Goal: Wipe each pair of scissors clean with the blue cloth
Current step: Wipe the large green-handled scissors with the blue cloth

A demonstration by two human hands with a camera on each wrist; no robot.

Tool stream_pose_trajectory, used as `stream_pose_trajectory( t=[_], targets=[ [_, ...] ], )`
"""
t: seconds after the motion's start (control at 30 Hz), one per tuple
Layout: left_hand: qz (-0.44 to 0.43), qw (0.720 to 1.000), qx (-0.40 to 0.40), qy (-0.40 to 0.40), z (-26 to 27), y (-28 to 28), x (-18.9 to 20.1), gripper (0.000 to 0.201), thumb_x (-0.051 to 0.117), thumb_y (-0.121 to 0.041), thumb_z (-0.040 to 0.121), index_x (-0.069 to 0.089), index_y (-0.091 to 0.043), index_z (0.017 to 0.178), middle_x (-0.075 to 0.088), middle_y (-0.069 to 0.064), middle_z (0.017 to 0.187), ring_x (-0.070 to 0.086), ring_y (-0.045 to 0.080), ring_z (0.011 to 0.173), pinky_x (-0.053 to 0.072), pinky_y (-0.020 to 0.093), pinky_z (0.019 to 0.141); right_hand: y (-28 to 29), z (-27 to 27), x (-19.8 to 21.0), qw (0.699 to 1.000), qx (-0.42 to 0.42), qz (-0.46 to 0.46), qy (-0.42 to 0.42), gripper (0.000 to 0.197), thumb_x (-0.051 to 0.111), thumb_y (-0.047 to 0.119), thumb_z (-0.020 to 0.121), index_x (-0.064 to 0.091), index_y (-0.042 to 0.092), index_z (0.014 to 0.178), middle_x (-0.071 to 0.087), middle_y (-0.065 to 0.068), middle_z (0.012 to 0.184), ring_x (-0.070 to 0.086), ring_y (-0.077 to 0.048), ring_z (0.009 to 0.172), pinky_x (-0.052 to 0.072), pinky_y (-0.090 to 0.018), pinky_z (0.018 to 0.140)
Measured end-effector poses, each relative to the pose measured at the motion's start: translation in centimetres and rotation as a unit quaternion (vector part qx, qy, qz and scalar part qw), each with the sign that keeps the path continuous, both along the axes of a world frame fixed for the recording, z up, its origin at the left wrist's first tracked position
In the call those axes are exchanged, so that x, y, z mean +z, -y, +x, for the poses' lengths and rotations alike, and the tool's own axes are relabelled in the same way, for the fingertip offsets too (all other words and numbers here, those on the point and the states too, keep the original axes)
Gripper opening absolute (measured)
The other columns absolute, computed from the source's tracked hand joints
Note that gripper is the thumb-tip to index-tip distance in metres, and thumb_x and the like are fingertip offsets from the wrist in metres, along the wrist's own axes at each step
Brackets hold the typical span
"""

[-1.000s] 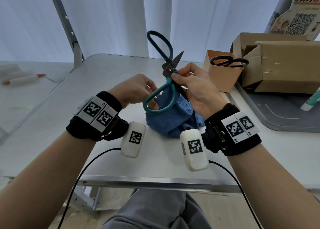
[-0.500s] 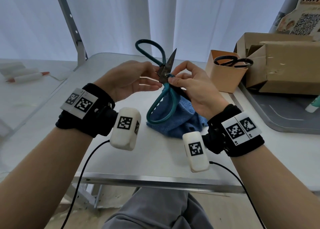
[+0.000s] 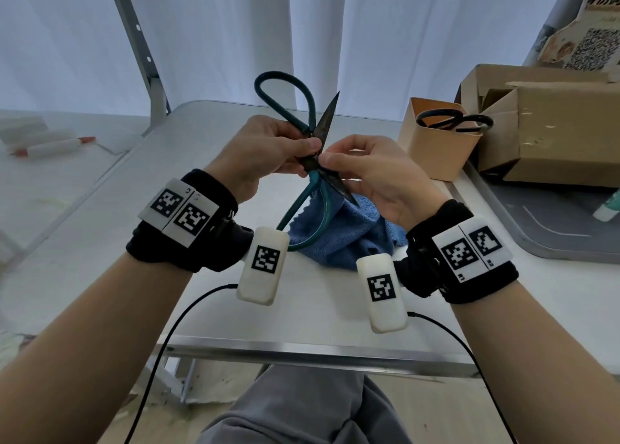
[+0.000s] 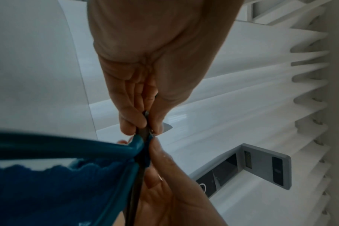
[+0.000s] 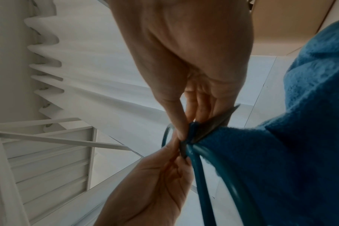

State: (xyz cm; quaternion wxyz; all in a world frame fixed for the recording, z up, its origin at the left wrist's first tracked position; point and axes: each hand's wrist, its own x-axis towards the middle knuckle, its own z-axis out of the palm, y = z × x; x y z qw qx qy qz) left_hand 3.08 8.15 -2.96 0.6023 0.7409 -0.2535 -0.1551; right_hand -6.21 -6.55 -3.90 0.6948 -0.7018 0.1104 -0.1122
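Scissors, teal-handled [image 3: 303,188], blades spread, being held above the desk [image 3: 100,242]: left hand [image 3: 265,153] and right hand [image 3: 372,171] both pinching at the pivot. Blue cloth [image 3: 342,238] lying bunched beneath. Second black-handled scissors [image 3: 453,121] standing in the tan cup [image 3: 432,155].

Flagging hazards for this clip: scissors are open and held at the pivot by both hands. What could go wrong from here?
1. Both the left hand and right hand pinch the teal scissors at the pivot, between open blades; closing them could nip the fingers.
2. The lower blade tip points toward the right palm and into the blue cloth, so it may snag or prick.
3. The grip is small, so the scissors could slip.
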Motion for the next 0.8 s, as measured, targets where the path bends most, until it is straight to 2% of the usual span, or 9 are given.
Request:
stream_pose_trajectory(
  t=[0.17,0.3,0.4,0.6,0.7,0.8],
  targets=[
    [-0.014,0.999,0.016,0.027,-0.29,-0.09,0.42,0.012,0.071,-0.008,0.090,0.071,0.002,0.098,0.072,0.010,0.082,0.070,0.013,0.065,0.058,0.021,0.065,-0.02,-0.04,0.08,1.000,0.007,-0.004,-0.022,0.024,0.075,0.009,0.086,0.070,-0.006,0.105,0.074,-0.009,0.083,0.070,-0.013,0.067,0.057,-0.022,0.065],
    [-0.011,0.999,0.018,0.032,-0.56,-0.10,0.44,0.009,0.071,-0.009,0.090,0.071,-0.001,0.094,0.072,0.009,0.080,0.069,0.013,0.065,0.057,0.019,0.063,-0.03,-0.11,0.22,1.000,0.004,-0.002,-0.022,0.014,0.073,0.005,0.087,0.071,-0.004,0.098,0.073,-0.007,0.077,0.068,-0.010,0.062,0.056,-0.020,0.060],
    [-0.008,1.000,0.013,0.020,-0.59,-0.21,0.46,0.006,0.071,-0.011,0.091,0.071,-0.006,0.086,0.072,0.008,0.079,0.069,0.016,0.068,0.057,0.020,0.065,0.07,-0.17,0.21,1.000,0.013,0.006,-0.028,0.009,0.072,0.003,0.087,0.071,-0.001,0.094,0.072,-0.009,0.080,0.067,-0.011,0.064,0.058,-0.022,0.064],
    [-0.002,1.000,0.000,0.013,-0.69,-0.33,0.36,0.007,0.071,-0.012,0.090,0.070,-0.009,0.084,0.072,0.009,0.079,0.065,0.016,0.065,0.057,0.020,0.068,0.49,-0.47,0.00,0.998,0.033,0.014,-0.043,0.004,0.072,0.003,0.086,0.070,0.002,0.090,0.071,-0.011,0.086,0.066,-0.016,0.073,0.059,-0.027,0.073],
    [-0.008,1.000,-0.003,0.008,-0.70,-0.39,0.52,0.008,0.071,-0.011,0.090,0.069,-0.008,0.083,0.072,0.009,0.078,0.064,0.013,0.060,0.055,0.018,0.064,0.57,-0.59,-0.06,0.998,0.041,0.012,-0.042,0.003,0.072,0.002,0.086,0.070,0.004,0.087,0.071,-0.012,0.089,0.066,-0.019,0.078,0.059,-0.031,0.078],
    [-0.018,1.000,-0.004,0.008,-0.76,-0.38,0.61,0.009,0.070,-0.009,0.091,0.068,-0.010,0.081,0.071,0.009,0.078,0.062,0.012,0.059,0.053,0.017,0.063,0.63,-0.66,0.01,0.998,0.041,0.011,-0.038,0.005,0.071,0.000,0.086,0.069,0.005,0.084,0.070,-0.012,0.087,0.065,-0.018,0.076,0.059,-0.030,0.074]
  ],
)
